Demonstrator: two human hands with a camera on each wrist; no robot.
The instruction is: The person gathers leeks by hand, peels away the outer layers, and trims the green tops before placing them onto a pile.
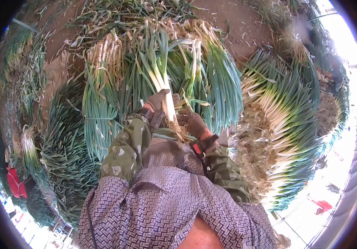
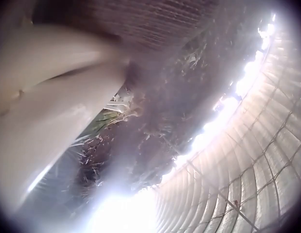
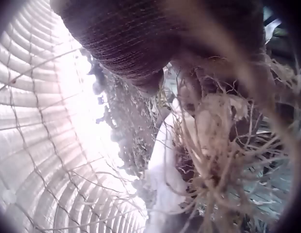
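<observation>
My gloved left hand grips a small bunch of long green onions around the white stalks. Their green tops point away from me and their roots hang toward my lap. In the left wrist view the white stalks loom close beside the dark knit glove. My gloved right hand is beside the root end, fingers curled, with a yellowed leaf rising from them. The right wrist view has the tangled roots just under the glove's fingers; the fingertips are partly hidden there.
A broad heap of green onions lies right in front, with a tied bundle at its left. Stacked onions curve along the right, and another pile stands left. Bare soil shows beyond, strewn with leaf scraps.
</observation>
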